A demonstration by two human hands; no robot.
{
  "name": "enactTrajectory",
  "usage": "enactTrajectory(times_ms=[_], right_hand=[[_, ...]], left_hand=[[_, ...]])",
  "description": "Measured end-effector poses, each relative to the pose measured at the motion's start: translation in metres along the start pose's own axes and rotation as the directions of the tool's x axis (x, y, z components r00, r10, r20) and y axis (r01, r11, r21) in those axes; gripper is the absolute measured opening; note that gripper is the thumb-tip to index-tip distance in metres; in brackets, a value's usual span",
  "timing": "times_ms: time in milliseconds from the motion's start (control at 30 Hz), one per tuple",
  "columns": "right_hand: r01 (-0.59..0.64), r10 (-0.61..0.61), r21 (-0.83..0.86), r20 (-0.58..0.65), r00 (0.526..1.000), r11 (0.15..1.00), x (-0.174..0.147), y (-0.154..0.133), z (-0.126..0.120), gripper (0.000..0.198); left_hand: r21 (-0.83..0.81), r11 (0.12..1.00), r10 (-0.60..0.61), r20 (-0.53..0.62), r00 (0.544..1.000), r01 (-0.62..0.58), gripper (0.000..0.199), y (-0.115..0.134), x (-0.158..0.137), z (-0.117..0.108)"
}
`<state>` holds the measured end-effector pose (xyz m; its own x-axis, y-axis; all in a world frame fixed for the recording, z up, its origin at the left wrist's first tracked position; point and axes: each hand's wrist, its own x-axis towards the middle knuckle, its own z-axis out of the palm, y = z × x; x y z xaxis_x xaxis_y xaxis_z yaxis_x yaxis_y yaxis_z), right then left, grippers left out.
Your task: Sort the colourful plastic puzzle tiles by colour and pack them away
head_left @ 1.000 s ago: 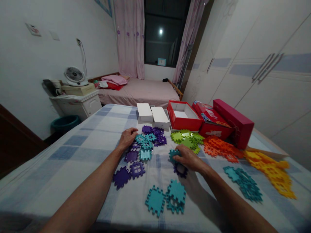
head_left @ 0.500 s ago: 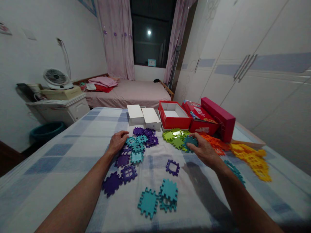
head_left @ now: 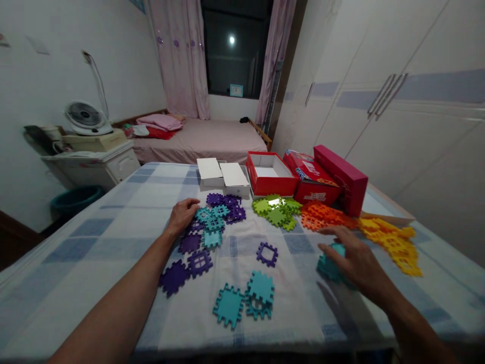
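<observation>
My left hand [head_left: 183, 217] rests at the left edge of a pile of turquoise notched tiles [head_left: 211, 220], its fingers loosely bent with nothing visible in them. Dark purple tiles [head_left: 228, 207] lie behind and under that pile. More purple tiles [head_left: 175, 278] spread toward me. On the right, my right hand [head_left: 350, 255] hovers over a teal notched tile [head_left: 329, 265], thumb and fingers apart; the hand covers part of the tile. A purple square frame [head_left: 267, 254] lies alone between my hands. Nearer me are turquoise tiles [head_left: 229, 305], two of them overlapping [head_left: 260, 288].
Piles of green [head_left: 278, 212], orange [head_left: 322, 215] and yellow tiles [head_left: 394, 245] line the right side. Behind them stand an open red box [head_left: 273, 184], a printed red box [head_left: 312, 177], a crimson box [head_left: 343, 179] and white boxes [head_left: 223, 177] on the checked cloth [head_left: 113, 258].
My right hand has moved from the green pile rightward and toward me, bringing the teal tile along, and its fingers have spread. The left hand stays in place. The view has tilted slightly.
</observation>
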<state>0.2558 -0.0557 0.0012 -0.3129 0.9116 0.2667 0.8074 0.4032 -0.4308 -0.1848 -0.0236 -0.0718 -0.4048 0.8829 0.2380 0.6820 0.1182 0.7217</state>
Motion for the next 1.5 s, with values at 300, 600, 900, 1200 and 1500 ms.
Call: enactTrajectory(times_ms=[300, 600, 900, 1200, 1500], right_hand=[[0.313, -0.368, 0.195, 0.462, 0.806, 0.93, -0.03, -0.092, 0.064, 0.053], [0.486, -0.447, -0.018, 0.363, 0.818, 0.874, -0.035, -0.086, 0.08, 0.06], [0.586, -0.553, -0.049, 0.278, 0.786, 0.809, -0.03, -0.085, 0.073, 0.037], [0.525, -0.473, -0.123, 0.3, 0.828, 0.842, -0.037, -0.097, 0.079, 0.043], [0.546, -0.555, -0.246, 0.035, 0.831, 0.801, -0.03, -0.084, 0.09, 0.043]], left_hand=[[-0.022, 1.0, 0.002, -0.006, 1.0, -0.002, 0.039, -0.001, 0.0, 0.002], [-0.033, 0.999, 0.02, -0.012, 1.0, -0.02, 0.038, 0.003, -0.002, 0.001], [-0.036, 0.999, 0.021, -0.014, 1.0, -0.022, 0.038, 0.001, -0.001, 0.002], [-0.03, 0.999, 0.02, -0.014, 1.0, -0.02, 0.037, 0.002, -0.001, 0.001], [-0.023, 1.0, 0.015, -0.015, 1.0, -0.015, 0.036, 0.002, -0.001, 0.002]])
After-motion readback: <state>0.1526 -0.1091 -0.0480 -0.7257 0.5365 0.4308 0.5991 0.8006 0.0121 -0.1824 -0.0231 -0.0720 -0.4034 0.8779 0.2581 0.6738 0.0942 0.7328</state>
